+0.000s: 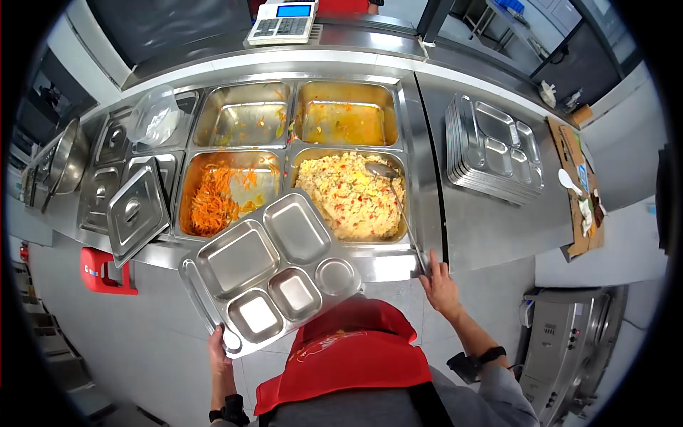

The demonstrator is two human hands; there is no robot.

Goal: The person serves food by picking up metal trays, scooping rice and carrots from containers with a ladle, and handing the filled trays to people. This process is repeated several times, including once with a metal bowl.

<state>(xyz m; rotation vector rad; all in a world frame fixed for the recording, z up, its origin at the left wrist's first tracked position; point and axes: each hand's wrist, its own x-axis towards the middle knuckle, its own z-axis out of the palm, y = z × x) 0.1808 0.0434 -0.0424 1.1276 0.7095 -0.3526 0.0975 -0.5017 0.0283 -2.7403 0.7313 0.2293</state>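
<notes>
My left hand (219,350) grips the near left corner of a steel compartment tray (265,286). The tray's compartments hold no food, and it tilts over the front edge of the serving counter. At the handle end of a long serving spoon (407,222) is my right hand (441,290), thumb and fingers closed about it. The spoon's bowl rests in a pan of fried rice (348,199) with egg and red bits. Left of the rice, partly covered by the tray, sits a pan of shredded carrot (210,203).
Behind are two nearly emptied pans (242,121), (346,121) with scraps and liquid. Steel lids (139,213) and a clear plastic bag (153,117) lie left. Stacked compartment trays (491,146) stand right, near cardboard (569,185). A scale (283,23) sits at the back; a red stool (107,274) is below left.
</notes>
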